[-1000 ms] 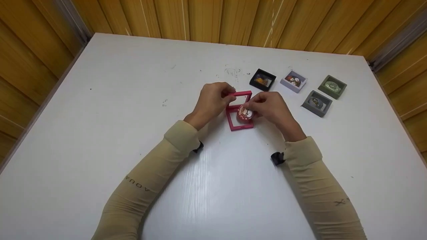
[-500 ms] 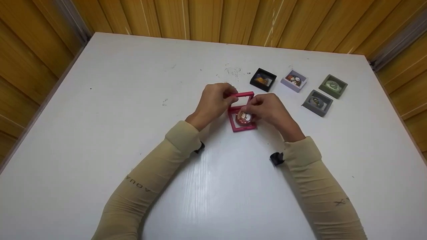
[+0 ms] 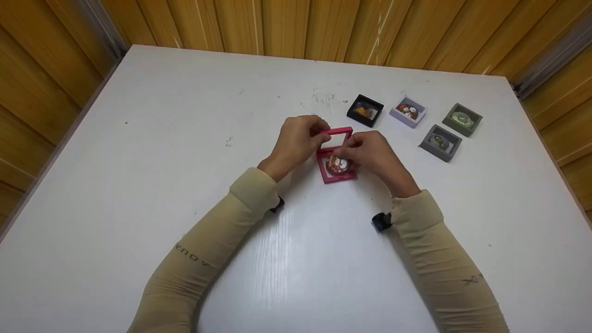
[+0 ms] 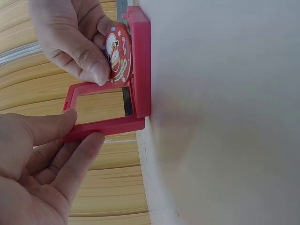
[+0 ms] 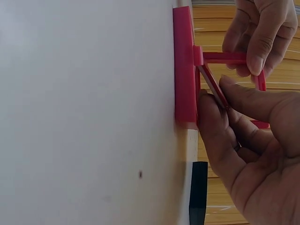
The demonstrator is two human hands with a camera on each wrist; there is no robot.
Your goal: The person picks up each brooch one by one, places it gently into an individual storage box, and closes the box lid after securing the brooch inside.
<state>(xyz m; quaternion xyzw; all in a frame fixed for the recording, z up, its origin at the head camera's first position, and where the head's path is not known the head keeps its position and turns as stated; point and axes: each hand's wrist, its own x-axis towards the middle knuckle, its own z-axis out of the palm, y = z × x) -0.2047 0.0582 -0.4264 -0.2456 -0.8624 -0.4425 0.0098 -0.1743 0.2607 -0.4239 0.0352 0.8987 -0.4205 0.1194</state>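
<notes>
A hinged pink display frame (image 3: 325, 177) lies on the white table with its lid raised. My left hand (image 3: 298, 141) pinches the lid's edge between thumb and fingers. In the left wrist view the lid (image 4: 104, 125) stands out from the base (image 4: 142, 61), and its window shows through. My right hand (image 3: 374, 150) pinches a round red badge (image 3: 337, 165) with a white printed figure. The badge (image 5: 213, 85) is tilted over the base in the right wrist view, its lower edge close to the hinge side; whether it touches the base's film I cannot tell.
Several small square display boxes stand at the right rear: a black box (image 3: 365, 110), a lavender box (image 3: 408, 112), an olive green box (image 3: 462, 120) and a grey box (image 3: 440, 143). Each has an item inside. Wood-patterned walls (image 3: 286, 27) rise behind the table (image 3: 185, 138).
The right hand has lowered the badge slightly towards the near part of the frame's base. The frame and left hand have shifted a little to the right.
</notes>
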